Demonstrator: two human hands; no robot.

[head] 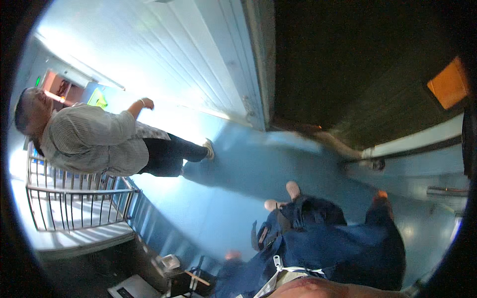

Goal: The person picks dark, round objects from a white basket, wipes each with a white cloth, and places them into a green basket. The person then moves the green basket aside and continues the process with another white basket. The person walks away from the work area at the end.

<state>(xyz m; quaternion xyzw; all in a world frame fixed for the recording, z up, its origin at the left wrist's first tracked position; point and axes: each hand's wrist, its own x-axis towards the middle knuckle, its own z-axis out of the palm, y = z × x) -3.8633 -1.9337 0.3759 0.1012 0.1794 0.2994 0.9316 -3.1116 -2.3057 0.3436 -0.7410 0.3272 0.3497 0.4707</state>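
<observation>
My left hand [233, 255] shows as a small blurred patch at the end of a dark blue sleeve, low in the view. Its fingers cannot be made out. Nearest to it is a dark surface with a wooden stick [197, 278] on it and a small white object [170, 262] by its edge. On the other side of my body, my right hand [382, 199] hangs out from its sleeve, blurred too. Whether either hand holds something cannot be told. Between them is my dark blue jacket [335, 242] with a white zipper [277, 262], and my light shoes [293, 190] are on the blue floor [223, 201].
Another person [93, 138] in a grey shirt and dark trousers stands at the left, by a metal railing [80, 192]. A pale ribbed panel [208, 52] borders a dark area [354, 67] with an orange rectangle [449, 83]. A flat grey object [134, 287] lies at the lower left.
</observation>
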